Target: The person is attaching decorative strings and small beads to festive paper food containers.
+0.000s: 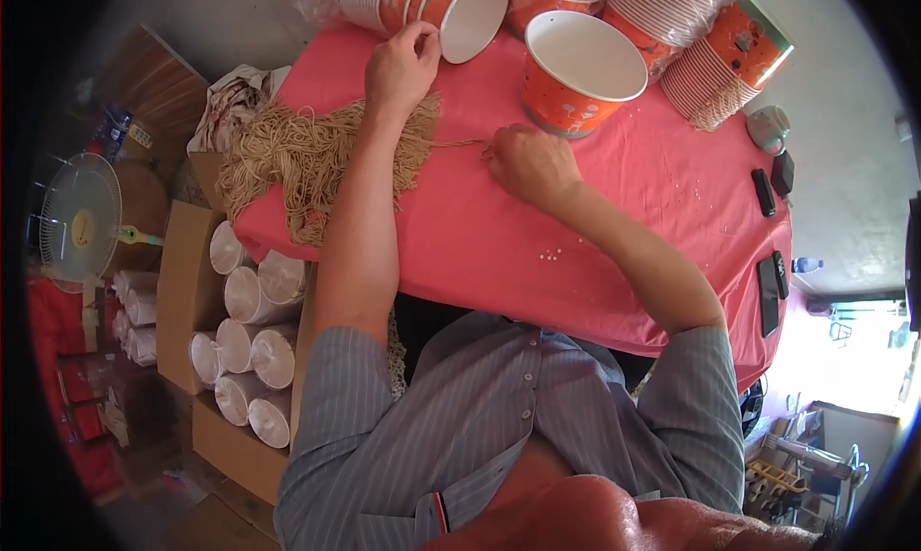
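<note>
My left hand reaches to the far side of the pink-covered table and touches the rim of a stack of orange paper cups lying on its side. Under that arm lies a tangled pile of beige strings. My right hand rests on the cloth with its fingers pinched on one string that runs out of the pile. A single orange paper cup with a white inside stands upright just beyond my right hand.
More stacked cups in plastic wrap lie at the table's far right. Two dark phones and small black items sit near the right edge. A cardboard box of wrapped cup stacks stands on the floor at left, beside a fan.
</note>
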{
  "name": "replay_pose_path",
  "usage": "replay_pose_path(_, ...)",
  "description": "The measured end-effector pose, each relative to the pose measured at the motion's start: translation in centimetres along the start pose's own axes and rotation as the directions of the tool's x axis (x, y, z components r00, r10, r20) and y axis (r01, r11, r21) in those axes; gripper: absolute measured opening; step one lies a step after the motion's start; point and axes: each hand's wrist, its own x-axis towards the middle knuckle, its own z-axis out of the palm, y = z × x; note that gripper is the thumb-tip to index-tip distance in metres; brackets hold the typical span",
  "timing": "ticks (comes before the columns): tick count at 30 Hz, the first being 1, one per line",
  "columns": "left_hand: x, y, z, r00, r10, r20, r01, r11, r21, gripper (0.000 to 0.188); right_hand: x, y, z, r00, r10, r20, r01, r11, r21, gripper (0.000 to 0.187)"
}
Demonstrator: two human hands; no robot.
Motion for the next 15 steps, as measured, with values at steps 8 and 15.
replay_pose_path(8, 0.2, -0.1, -0.6, 0.998, 0.043, -0.044, -0.043, 0.999, 0.006, 0.021, -0.5, 3.1, -5.3, 0.943, 0.193, 0.272, -0.283, 0.895, 0.345, 0.023)
replay_pose_path(15, 0.4, -1.1, -0.3, 0.990, 0.094, -0.104, -0.094, 0.996, 0.004, 0.018, -0.1, -1.9, -2.6, 0.989, -0.082, -0.122, 0.110, 0.962, 0.248, 0.020)
